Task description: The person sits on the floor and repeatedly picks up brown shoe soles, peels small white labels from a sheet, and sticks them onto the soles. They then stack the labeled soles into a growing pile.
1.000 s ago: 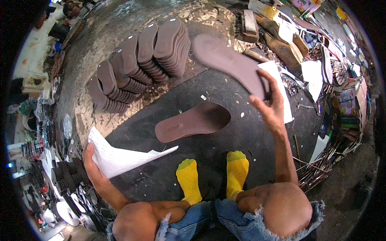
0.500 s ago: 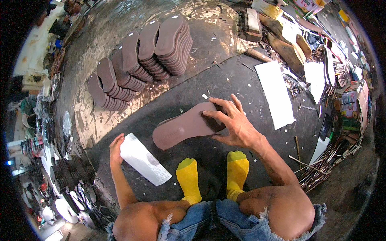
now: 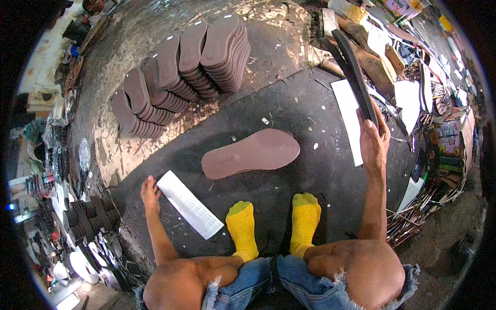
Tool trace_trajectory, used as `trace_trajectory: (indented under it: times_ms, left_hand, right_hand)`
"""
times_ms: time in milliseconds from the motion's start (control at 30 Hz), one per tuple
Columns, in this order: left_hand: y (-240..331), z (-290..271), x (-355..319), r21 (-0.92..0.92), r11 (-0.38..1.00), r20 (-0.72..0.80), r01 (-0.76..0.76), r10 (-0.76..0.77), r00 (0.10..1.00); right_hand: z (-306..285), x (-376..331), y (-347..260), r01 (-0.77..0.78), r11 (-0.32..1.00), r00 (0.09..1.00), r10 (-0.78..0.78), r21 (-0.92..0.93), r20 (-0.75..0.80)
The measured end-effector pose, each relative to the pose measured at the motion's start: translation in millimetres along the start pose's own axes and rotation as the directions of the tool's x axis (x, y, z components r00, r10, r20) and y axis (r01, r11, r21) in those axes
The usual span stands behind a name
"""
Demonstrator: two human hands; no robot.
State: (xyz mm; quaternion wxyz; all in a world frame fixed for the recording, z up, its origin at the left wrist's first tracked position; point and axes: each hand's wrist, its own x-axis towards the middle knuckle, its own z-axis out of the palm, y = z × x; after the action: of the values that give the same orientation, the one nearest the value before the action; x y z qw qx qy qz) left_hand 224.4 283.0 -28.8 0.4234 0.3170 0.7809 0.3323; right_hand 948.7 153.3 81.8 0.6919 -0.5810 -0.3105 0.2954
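A brown shoe sole (image 3: 251, 153) lies flat on the dark mat (image 3: 310, 175) in front of my yellow-socked feet. My right hand (image 3: 373, 139) is raised at the right and grips the lower end of a dark sole (image 3: 353, 67) seen edge-on, pointing away from me. My left hand (image 3: 150, 192) rests on the near end of a white paper strip (image 3: 189, 204) lying on the mat at the left.
Rows of stacked brown soles (image 3: 181, 72) stand on the concrete at the back left. Another white paper strip (image 3: 351, 121) lies under my right hand. Scraps, boxes and paper clutter (image 3: 439, 129) fill the right side; dark sole stacks (image 3: 88, 219) sit at the left edge.
My right hand left the flat brown sole and moved right, now lifting a dark sole. My left hand laid the white paper flat on the mat.
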Motion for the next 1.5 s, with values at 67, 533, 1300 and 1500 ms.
trace_trajectory:
  times_ms: [67, 533, 1300, 1500]
  left_hand:
    - [15, 7, -6, 0.162, 0.983, -0.180, -0.091, 0.120, 0.976]
    - [225, 226, -229, 0.164, -0.097, 0.902, -0.982, 0.417, 0.110]
    - [242, 196, -211, 0.289, 0.332, 0.679, -0.898, 0.590, 0.437]
    - [240, 189, -206, 0.260, 0.417, 0.630, -0.871, 0.610, 0.480]
  right_hand:
    - [-2, -5, 1, -0.026, 0.999, 0.998, 0.028, -0.037, 0.048]
    - [87, -63, -10, 0.587, 0.638, 0.684, -0.061, -0.498, 0.727]
    - [12, -109, 51, -0.122, 0.695, 0.984, 0.180, -0.708, 0.008]
    - [90, -90, 44, -0.318, 0.675, 0.816, 0.553, -0.666, 0.170]
